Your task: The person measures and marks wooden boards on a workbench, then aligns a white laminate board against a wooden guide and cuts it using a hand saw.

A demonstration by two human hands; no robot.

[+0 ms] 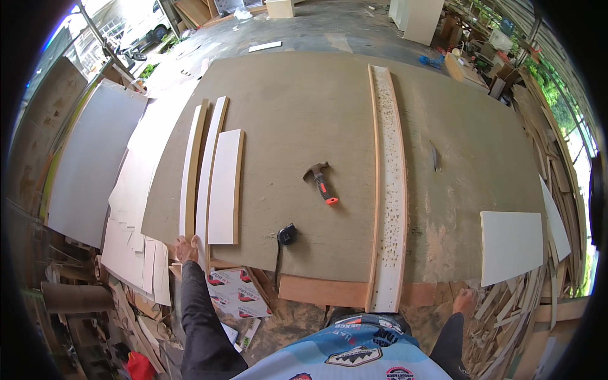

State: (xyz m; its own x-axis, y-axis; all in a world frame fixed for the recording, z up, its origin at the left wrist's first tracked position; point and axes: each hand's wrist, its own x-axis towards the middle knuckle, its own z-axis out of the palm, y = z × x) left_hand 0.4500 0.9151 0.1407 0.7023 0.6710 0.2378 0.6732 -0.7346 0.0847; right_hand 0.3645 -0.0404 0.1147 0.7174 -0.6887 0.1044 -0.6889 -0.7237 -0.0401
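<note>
**Left hand at near ends of white strips; right hand idle**

Left hand (185, 248) rests on the near end of the narrow white strips (201, 183), fingers loosely curled; grip cannot be confirmed. Judged step: aligning strips on the surface (304, 107). Right hand (464, 301) hangs free off the edge, holding nothing. Just right of the fingers lies a wider white panel (225, 187); beyond, tape measure (287, 235), hammer (321, 181), long pitted board (392, 190). Nothing obstructs.

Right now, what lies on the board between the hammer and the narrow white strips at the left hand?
In the head view, only the wider white panel lies between the hammer and the narrow white strips.
</note>
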